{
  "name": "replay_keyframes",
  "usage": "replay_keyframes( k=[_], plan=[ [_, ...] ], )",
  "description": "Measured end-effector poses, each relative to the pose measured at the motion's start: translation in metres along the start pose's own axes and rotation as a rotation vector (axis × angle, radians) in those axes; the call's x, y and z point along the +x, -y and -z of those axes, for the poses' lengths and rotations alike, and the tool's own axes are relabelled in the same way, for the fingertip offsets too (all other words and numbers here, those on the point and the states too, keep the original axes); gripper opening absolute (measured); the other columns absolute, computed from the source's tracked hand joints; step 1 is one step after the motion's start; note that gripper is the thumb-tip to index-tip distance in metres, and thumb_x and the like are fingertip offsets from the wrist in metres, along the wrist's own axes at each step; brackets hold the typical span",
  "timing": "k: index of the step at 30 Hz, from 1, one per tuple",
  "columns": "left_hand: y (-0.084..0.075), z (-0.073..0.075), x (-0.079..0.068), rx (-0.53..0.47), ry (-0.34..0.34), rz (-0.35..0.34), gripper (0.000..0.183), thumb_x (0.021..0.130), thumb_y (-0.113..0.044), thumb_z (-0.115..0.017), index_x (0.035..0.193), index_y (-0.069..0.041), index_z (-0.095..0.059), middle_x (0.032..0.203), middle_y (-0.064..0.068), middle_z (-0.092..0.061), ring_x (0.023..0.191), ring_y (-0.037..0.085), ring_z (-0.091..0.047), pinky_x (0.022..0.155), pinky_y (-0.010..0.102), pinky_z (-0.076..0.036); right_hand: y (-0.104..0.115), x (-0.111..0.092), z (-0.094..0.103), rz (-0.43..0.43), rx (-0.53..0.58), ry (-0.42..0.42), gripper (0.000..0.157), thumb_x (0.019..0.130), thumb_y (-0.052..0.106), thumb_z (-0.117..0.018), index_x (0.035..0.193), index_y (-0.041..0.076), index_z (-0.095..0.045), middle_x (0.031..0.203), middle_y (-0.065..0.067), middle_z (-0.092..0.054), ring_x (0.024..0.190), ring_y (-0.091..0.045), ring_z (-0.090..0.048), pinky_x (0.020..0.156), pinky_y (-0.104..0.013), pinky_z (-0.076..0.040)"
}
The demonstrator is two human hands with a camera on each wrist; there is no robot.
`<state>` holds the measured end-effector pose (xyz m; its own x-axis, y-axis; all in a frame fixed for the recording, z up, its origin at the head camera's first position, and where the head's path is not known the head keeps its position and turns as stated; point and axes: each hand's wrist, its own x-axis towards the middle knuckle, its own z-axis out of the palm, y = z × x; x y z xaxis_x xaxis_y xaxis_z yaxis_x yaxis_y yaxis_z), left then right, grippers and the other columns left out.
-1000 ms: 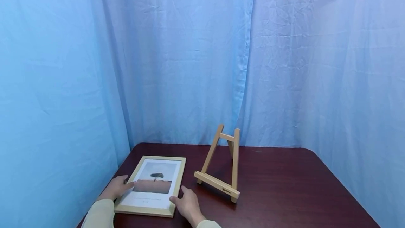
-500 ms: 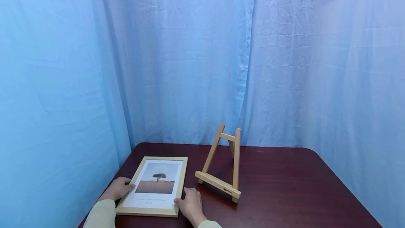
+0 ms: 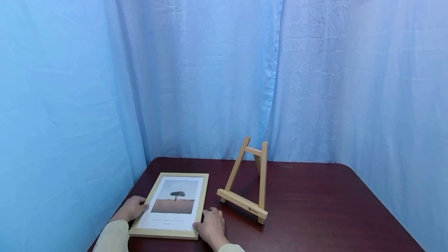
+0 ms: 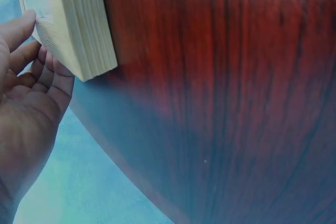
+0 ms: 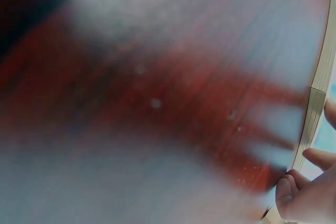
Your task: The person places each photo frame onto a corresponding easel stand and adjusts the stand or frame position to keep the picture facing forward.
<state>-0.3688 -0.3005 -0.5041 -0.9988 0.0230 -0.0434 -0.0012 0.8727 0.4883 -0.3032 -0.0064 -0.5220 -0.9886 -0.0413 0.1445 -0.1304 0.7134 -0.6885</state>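
A picture frame [image 3: 163, 233] of pale wood lies face up on the table, the print [image 3: 173, 206] inside showing a lone tree. My left hand [image 3: 131, 208] grips its left side, thumb on the front edge. In the left wrist view this hand [image 4: 26, 103] has its fingers curled against the outer side of the frame [image 4: 86, 24]. On the opposite side, near the lower corner, my right hand [image 3: 212, 225] holds the frame, thumb on top. The right wrist view shows curled fingertips of that hand [image 5: 312, 192] low against the frame's side [image 5: 316, 98].
To the right of the frame stands a small wooden easel [image 3: 241, 203], turned at an angle, its ledge toward the front. The dark red table [image 3: 322, 205] has rounded back corners. Blue curtains [image 3: 210, 69] hang around it at the back and sides.
The frame has shifted slightly right and turned a little straighter. My left thumb has drawn back from over the print to the edge. The easel still stands in its place.
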Motion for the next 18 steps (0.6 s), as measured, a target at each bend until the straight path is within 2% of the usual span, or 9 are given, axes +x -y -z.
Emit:
replay_keyframes(
  k=[7,14,18],
  plan=[
    [0.0016,-0.0029,0.0007,0.007,-0.008,0.002,0.024,0.093,-0.007,-0.064,0.105,0.013,-0.067,0.099,0.022,-0.066,0.084,0.026,-0.061,0.078,0.046,-0.052,0.0007,-0.0015,0.0004,0.034,-0.053,0.053,0.035,0.082,0.023,-0.077,0.104,-0.003,-0.072,0.125,-0.028,-0.053,0.119,-0.046,-0.044,0.098,-0.064,-0.033],
    [0.0007,-0.0011,-0.0002,-0.007,0.004,0.021,0.027,0.092,-0.007,-0.064,0.108,0.015,-0.064,0.104,0.026,-0.065,0.090,0.031,-0.061,0.081,0.048,-0.052,-0.0002,0.0004,0.0005,0.022,-0.034,0.073,0.042,0.083,0.023,-0.077,0.115,-0.003,-0.070,0.129,-0.029,-0.052,0.122,-0.047,-0.042,0.099,-0.063,-0.032],
    [-0.0002,-0.0008,-0.0015,-0.034,-0.002,0.010,0.027,0.091,-0.005,-0.064,0.108,0.016,-0.064,0.105,0.028,-0.064,0.091,0.032,-0.061,0.082,0.049,-0.052,-0.0015,0.0032,0.0010,-0.007,-0.008,0.097,0.047,0.083,0.025,-0.078,0.120,-0.003,-0.069,0.132,-0.030,-0.050,0.124,-0.048,-0.040,0.100,-0.063,-0.031]
  ],
)
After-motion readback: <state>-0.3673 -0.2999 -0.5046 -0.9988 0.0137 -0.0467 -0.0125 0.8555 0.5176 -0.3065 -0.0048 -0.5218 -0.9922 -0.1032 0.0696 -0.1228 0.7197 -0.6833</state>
